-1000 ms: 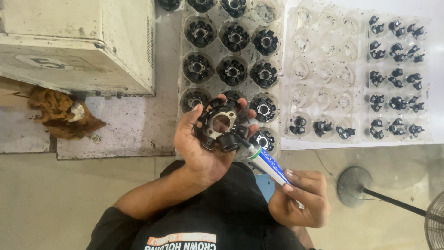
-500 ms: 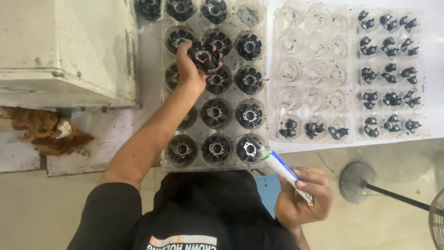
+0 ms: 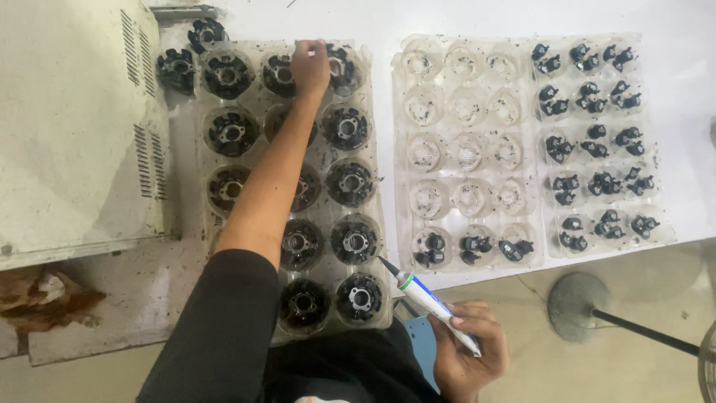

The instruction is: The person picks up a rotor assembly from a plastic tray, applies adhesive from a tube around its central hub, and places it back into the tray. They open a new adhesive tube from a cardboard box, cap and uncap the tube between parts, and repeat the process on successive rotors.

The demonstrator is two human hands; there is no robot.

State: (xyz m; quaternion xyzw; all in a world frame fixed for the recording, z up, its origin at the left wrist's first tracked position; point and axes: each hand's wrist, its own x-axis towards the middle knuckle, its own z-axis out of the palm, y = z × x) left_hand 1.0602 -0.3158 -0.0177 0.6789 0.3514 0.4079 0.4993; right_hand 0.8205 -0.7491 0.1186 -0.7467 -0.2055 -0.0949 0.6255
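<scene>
My left hand (image 3: 310, 69) reaches far forward over the clear plastic tray (image 3: 376, 246) of round black ring-shaped parts and rests, fingers down, on a part in the top row (image 3: 282, 72); whether it grips that part I cannot tell. Several more black round parts (image 3: 353, 242) fill the tray's pockets. My right hand (image 3: 466, 351) stays low near my body, closed around a white and blue glue tube (image 3: 429, 301) with a dark pointed nozzle aimed up and to the left.
A cream metal box with vent slots (image 3: 74, 127) stands at the left. Two clear trays lie to the right: one (image 3: 447, 112) mostly bare pockets, the other (image 3: 597, 142) holding small black clips. A round fan base (image 3: 578, 306) sits on the floor.
My left hand first held a black round part close to me beside the tube, then carried it out over the tray to the top row. The right hand with the tube stayed put.
</scene>
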